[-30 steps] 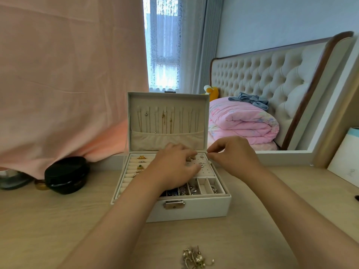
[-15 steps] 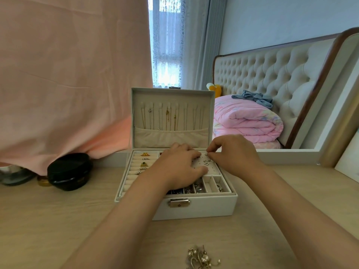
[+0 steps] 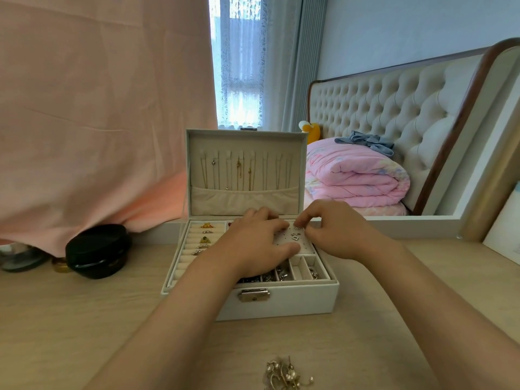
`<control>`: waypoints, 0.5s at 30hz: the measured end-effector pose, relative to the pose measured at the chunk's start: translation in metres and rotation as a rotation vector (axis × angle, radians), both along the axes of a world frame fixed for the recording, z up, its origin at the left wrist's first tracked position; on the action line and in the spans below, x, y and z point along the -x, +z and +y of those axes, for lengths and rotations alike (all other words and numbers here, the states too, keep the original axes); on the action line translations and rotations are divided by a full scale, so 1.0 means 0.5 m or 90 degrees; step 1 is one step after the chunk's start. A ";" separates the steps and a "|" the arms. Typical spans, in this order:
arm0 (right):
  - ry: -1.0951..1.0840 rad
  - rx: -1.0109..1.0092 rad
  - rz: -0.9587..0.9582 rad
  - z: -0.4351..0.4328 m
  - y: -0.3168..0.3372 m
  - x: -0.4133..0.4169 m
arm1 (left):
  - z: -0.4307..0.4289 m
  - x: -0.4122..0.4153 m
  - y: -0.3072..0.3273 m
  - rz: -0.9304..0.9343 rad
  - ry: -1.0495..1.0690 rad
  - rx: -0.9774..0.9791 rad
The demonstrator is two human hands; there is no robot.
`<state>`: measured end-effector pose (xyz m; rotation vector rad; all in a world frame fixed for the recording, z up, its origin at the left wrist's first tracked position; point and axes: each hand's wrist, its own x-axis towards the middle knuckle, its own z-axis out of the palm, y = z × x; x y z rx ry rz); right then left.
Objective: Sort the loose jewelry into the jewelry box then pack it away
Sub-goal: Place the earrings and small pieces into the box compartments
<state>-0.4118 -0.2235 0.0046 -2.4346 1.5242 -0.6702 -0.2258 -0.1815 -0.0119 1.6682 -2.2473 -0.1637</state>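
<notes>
A white jewelry box (image 3: 281, 304) stands open on the wooden table, its lid upright with several gold necklaces (image 3: 239, 173) hanging inside. Rings (image 3: 206, 240) sit in the left rolls and small pieces lie in the front compartments. My left hand (image 3: 253, 243) rests flat on the perforated earring pad (image 3: 292, 243), fingers spread. My right hand (image 3: 332, 229) pinches a small silver earring (image 3: 297, 227) at the pad's far edge. Another silver earring pair (image 3: 295, 236) sits on the pad. A heap of loose pearl and gold jewelry (image 3: 284, 375) lies near the table's front edge.
A black round case (image 3: 97, 250) and a small gold item (image 3: 59, 267) sit left of the box under a pink cloth (image 3: 98, 108). Behind the table is a bed with a pink duvet (image 3: 354, 175). A white framed object (image 3: 503, 237) leans at the right.
The view shifted slightly. My right hand has brought its pinched earring down onto the pad's far edge, while my left hand stays on the pad.
</notes>
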 end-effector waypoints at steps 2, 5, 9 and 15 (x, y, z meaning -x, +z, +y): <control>0.006 0.002 -0.003 0.001 0.001 0.000 | 0.000 0.002 -0.001 0.009 -0.002 0.006; 0.010 0.019 -0.038 0.004 0.003 0.001 | 0.002 0.004 0.004 0.018 -0.010 0.029; 0.036 0.031 -0.067 0.033 0.014 0.003 | 0.022 0.000 0.023 0.050 -0.006 0.064; 0.123 -0.004 -0.078 0.136 0.049 0.001 | 0.105 0.006 0.051 0.085 -0.014 0.145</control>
